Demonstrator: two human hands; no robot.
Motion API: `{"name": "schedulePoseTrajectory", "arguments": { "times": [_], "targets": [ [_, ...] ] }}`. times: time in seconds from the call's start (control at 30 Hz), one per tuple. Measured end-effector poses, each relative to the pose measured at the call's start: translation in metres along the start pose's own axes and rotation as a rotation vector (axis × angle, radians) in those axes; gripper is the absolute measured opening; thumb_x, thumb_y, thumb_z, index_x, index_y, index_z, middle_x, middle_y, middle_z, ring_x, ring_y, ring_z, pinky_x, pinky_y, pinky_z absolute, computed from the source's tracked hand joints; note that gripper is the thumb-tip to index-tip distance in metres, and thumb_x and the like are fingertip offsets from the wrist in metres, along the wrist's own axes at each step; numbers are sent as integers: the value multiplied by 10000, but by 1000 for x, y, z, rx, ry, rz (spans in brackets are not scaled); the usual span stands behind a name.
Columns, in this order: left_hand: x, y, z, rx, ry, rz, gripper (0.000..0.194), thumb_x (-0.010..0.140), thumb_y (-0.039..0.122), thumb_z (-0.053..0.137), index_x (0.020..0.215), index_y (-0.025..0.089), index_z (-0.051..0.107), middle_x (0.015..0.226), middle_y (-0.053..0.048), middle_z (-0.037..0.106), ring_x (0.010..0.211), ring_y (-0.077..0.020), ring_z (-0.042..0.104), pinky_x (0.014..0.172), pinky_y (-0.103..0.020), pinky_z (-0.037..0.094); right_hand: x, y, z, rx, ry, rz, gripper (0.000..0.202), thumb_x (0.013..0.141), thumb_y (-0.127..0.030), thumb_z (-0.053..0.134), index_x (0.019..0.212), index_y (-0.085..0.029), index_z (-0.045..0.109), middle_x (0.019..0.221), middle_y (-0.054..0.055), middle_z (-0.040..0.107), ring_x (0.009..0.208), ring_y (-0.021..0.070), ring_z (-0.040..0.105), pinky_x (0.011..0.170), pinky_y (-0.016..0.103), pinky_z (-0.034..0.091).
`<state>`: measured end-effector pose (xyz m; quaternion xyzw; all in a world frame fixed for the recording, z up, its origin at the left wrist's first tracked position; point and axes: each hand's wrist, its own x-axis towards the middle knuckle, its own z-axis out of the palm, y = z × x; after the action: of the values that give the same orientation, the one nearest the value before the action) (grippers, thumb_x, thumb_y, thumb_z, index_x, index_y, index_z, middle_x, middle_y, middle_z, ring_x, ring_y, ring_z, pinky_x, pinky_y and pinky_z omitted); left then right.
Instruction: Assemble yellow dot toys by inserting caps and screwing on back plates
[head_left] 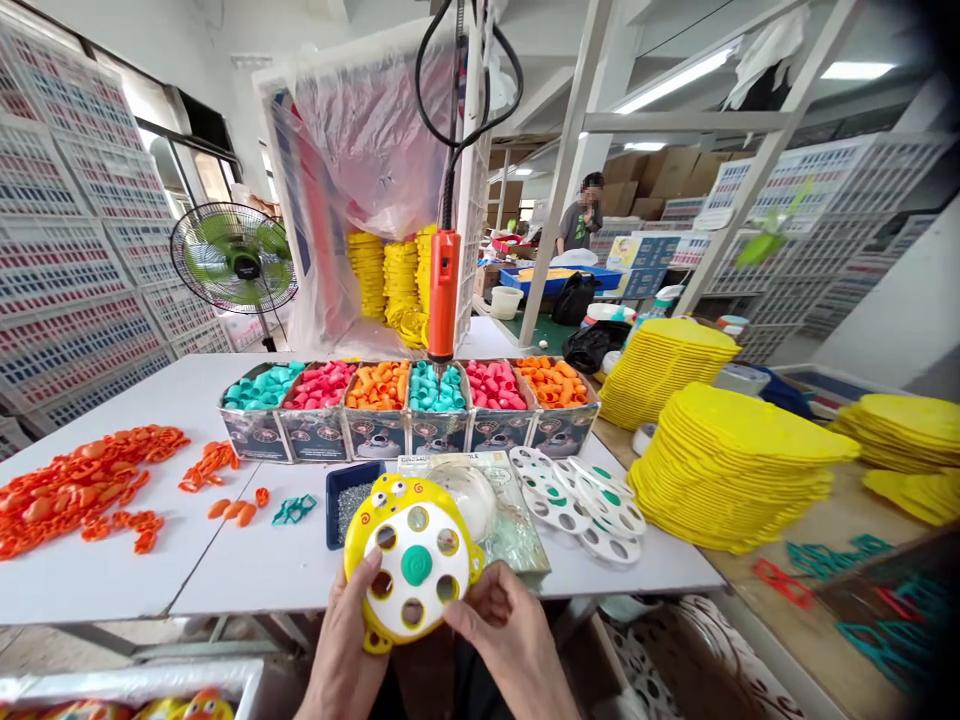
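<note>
A yellow animal-shaped toy (352,545) is held up before me, tilted, with a white disc (390,600) set in its front. The disc has several round holes and a green hub (416,565) in the middle. My left hand (352,630) is closed on the toy's left edge, its thumb lying on the disc. At the lower right, my right hand (502,625) has its thumb at the disc's edge and its curled fingers beside the rim. Behind the toy lie a dark tray of small screws (351,505) and a clear round cover (469,500).
Several boxes of coloured plastic pieces (439,430) line the table's back. An orange electric screwdriver (444,295) hangs over them. White discs (592,505) and stacked yellow plates (735,470) are at right. Orange parts (82,480) lie left. A person (581,220) stands far back.
</note>
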<state>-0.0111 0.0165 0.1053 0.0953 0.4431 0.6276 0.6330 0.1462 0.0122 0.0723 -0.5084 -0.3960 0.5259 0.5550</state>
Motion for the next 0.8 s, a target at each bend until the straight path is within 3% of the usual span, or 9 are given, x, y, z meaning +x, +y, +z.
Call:
{"name": "schedulePoseTrajectory", "arguments": {
  "times": [0.23, 0.4, 0.57, 0.67, 0.8],
  "targets": [
    [-10, 3, 5, 6, 4, -79, 449, 764, 308, 795, 1175, 181, 663, 1036, -120, 820, 921, -325, 789, 792, -409, 650, 5, -16, -5, 268, -204, 99, 701, 601, -632, 860, 1087, -168, 658, 803, 71, 746, 605, 181, 637, 492, 238, 464],
    [-8, 2, 5, 37, -11, -128, 442, 765, 322, 783, 1163, 163, 674, 985, -130, 825, 961, -356, 779, 814, -450, 643, 3, -15, -5, 268, -276, 61, 622, 657, -598, 845, 1057, -156, 668, 794, 59, 739, 638, 181, 655, 526, 238, 495],
    [6, 2, -10, 134, -56, -129, 482, 758, 386, 809, 1157, 159, 662, 972, -128, 816, 891, -334, 785, 738, -391, 642, 1, -11, -6, 334, -303, 124, 577, 635, -578, 870, 962, -168, 629, 753, 21, 699, 578, 139, 609, 475, 211, 463],
    [6, 4, -13, 313, -116, 58, 657, 741, 421, 830, 1313, 212, 584, 1221, -133, 748, 1128, -353, 708, 805, -361, 625, 0, -15, -8, 306, -249, 75, 565, 655, -538, 875, 996, -166, 622, 755, 26, 704, 606, 147, 606, 521, 235, 492],
    [-10, 4, -5, 584, -144, 440, 1067, 533, 341, 949, 1467, 274, 437, 1504, -139, 536, 1362, -418, 510, 1021, -439, 541, -5, -25, -2, 271, -211, 56, 538, 675, -488, 875, 1038, -182, 622, 833, 55, 743, 699, 185, 656, 589, 255, 520]
  ]
}}
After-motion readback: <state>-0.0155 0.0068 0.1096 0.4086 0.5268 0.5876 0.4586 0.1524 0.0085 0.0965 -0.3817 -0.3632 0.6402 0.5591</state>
